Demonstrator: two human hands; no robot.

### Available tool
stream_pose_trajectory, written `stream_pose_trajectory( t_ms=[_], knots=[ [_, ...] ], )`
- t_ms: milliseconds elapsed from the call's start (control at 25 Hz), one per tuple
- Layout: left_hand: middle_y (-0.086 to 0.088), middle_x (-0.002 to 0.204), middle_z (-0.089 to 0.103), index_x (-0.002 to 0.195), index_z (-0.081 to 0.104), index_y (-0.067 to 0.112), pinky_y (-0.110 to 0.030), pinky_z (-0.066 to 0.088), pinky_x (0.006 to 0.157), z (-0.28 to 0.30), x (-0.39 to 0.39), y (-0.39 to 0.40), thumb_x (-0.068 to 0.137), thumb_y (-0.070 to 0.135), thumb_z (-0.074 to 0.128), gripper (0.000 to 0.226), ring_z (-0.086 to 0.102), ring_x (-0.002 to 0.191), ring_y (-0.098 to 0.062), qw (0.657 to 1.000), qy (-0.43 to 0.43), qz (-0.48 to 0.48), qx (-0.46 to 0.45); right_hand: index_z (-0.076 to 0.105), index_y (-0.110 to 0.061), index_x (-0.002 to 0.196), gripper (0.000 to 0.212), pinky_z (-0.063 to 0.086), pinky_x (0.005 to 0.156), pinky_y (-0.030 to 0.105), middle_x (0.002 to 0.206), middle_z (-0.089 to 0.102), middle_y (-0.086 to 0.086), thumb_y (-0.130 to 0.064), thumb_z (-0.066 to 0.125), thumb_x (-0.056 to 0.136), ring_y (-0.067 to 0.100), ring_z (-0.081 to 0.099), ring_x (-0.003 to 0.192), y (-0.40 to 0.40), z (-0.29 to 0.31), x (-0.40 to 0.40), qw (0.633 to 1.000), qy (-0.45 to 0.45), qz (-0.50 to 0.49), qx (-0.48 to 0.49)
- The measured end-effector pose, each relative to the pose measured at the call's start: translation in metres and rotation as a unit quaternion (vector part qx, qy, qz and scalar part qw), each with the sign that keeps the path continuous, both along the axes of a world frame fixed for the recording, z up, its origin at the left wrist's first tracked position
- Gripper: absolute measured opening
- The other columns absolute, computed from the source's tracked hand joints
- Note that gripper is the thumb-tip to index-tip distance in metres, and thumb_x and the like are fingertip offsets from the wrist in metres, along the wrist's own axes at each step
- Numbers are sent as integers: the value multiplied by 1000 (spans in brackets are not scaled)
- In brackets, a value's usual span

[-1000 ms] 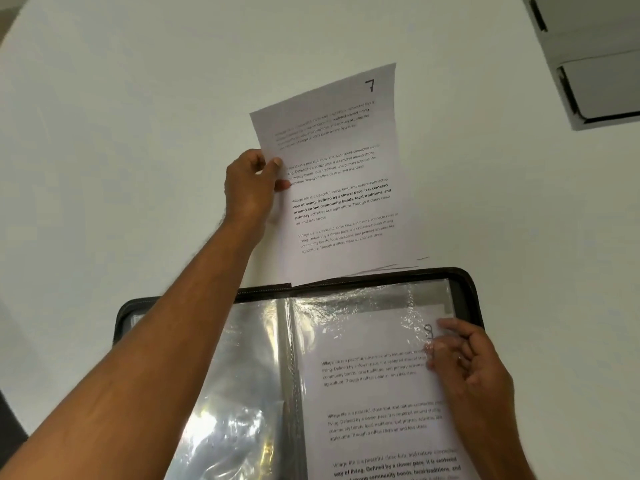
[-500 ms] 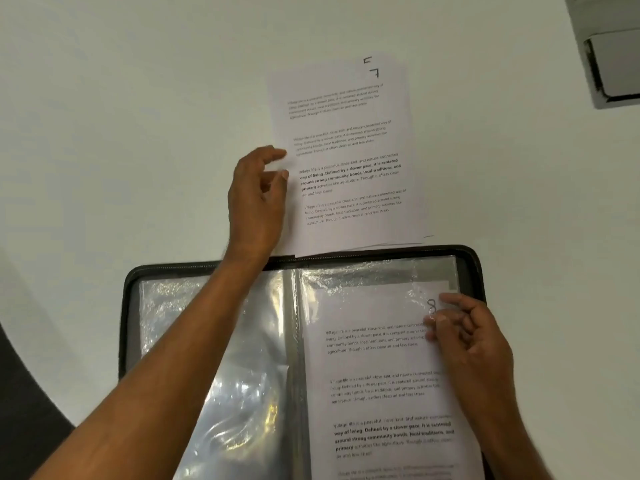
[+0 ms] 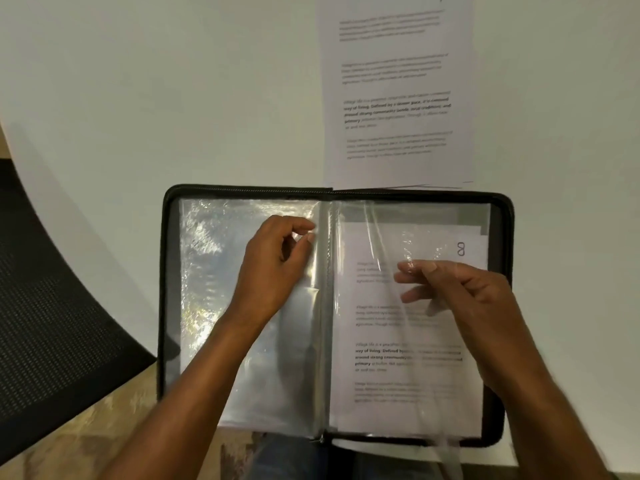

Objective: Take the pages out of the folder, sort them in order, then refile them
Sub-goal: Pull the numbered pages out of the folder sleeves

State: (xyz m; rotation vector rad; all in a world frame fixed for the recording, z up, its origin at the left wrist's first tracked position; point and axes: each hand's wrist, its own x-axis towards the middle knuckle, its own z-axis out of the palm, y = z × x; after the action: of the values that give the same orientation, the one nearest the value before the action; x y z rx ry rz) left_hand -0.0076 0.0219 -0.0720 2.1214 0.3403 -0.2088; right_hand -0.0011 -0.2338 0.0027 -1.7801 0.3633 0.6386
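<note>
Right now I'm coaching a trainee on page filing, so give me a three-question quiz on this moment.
1. True or false: the page marked 8 lies inside a clear sleeve of the zip folder.
2. Where is the stack of removed pages? A) on the table beyond the folder B) on the office chair C) in the left hand
3. Fill in: the right hand has its fingertips at the ____.

Key: 1 true; 2 A; 3 sleeve.
</note>
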Motion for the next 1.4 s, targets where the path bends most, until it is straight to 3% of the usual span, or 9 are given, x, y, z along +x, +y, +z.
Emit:
stream_pose_trajectory(
  t_ms=[200, 440, 600, 800, 920, 1120, 1200, 1320, 1400],
  knots=[
    [6, 100, 76, 114, 74, 21, -28, 58, 82, 19, -4, 25, 106, 30, 57, 20, 72, 91, -11, 982, 106, 72, -138, 77, -26, 113, 33, 54, 79, 18, 103, 80, -12, -32, 45, 106, 9, 75, 94, 59, 4, -1, 992, 43, 84, 84],
    [-2, 111, 78, 122, 72, 21, -40, 56, 93, 27, -15, 66, 108, 55, 35, 52, 73, 102, -25, 949, 178, 152, -213, 73, -24, 125, 37, 52, 101, 36, 114, 78, -8, -32, 40, 111, 12, 74, 106, 131, -19, -7, 978, 99, 101, 157],
    [-6, 111, 79, 123, 69, 12, -39, 53, 88, 30, -21, 89, 106, 61, 22, 69, 72, 91, -23, 924, 196, 208, -253, 69, -25, 132, 37, 50, 107, 36, 121, 76, -8, -33, 39, 111, 9, 71, 113, 163, -37, -10, 973, 115, 90, 181],
    [2, 96, 80, 120, 69, 19, -30, 56, 76, 28, -30, 103, 88, 75, 28, 76, 74, 81, -15, 934, 188, 224, -206, 67, -28, 135, 37, 50, 109, 37, 127, 72, -10, -37, 40, 111, 5, 66, 120, 188, -59, -15, 973, 118, 90, 179],
    [1, 103, 79, 125, 67, 23, -38, 59, 86, 24, -34, 103, 89, 77, 31, 74, 77, 90, -21, 949, 177, 199, -171, 63, -28, 139, 38, 51, 110, 36, 134, 68, -10, -40, 43, 110, 5, 65, 122, 191, -70, -16, 972, 119, 91, 183],
    [11, 96, 75, 104, 69, 37, -34, 62, 83, 14, -41, 96, 102, 52, 58, 18, 72, 86, -6, 979, 113, 169, -23, 58, -22, 144, 47, 54, 106, 34, 139, 66, -4, -44, 46, 104, 11, 66, 123, 184, -77, -18, 970, 106, 73, 207],
    [19, 90, 72, 96, 68, 40, -29, 60, 82, 11, -41, 95, 101, 36, 66, 7, 69, 85, 1, 981, 99, 165, 39, 60, -21, 140, 35, 54, 106, 35, 137, 66, -5, -29, 44, 110, 11, 66, 122, 176, -74, -21, 977, 61, 74, 190],
    [20, 85, 69, 88, 69, 36, -14, 54, 77, 6, -41, 95, 101, 21, 66, 20, 66, 83, 5, 977, 86, 175, 83, 64, -23, 133, 29, 55, 100, 27, 132, 67, -8, -18, 51, 108, 6, 65, 118, 149, -69, -21, 991, -50, 74, 104],
    [16, 87, 69, 90, 71, 29, -20, 55, 77, 4, -43, 93, 101, 21, 65, 14, 66, 84, 0, 976, 74, 172, 112, 62, -28, 131, 29, 53, 93, 16, 129, 65, -9, -18, 55, 105, 1, 63, 114, 121, -69, -21, 989, -119, 80, 19]
  ],
)
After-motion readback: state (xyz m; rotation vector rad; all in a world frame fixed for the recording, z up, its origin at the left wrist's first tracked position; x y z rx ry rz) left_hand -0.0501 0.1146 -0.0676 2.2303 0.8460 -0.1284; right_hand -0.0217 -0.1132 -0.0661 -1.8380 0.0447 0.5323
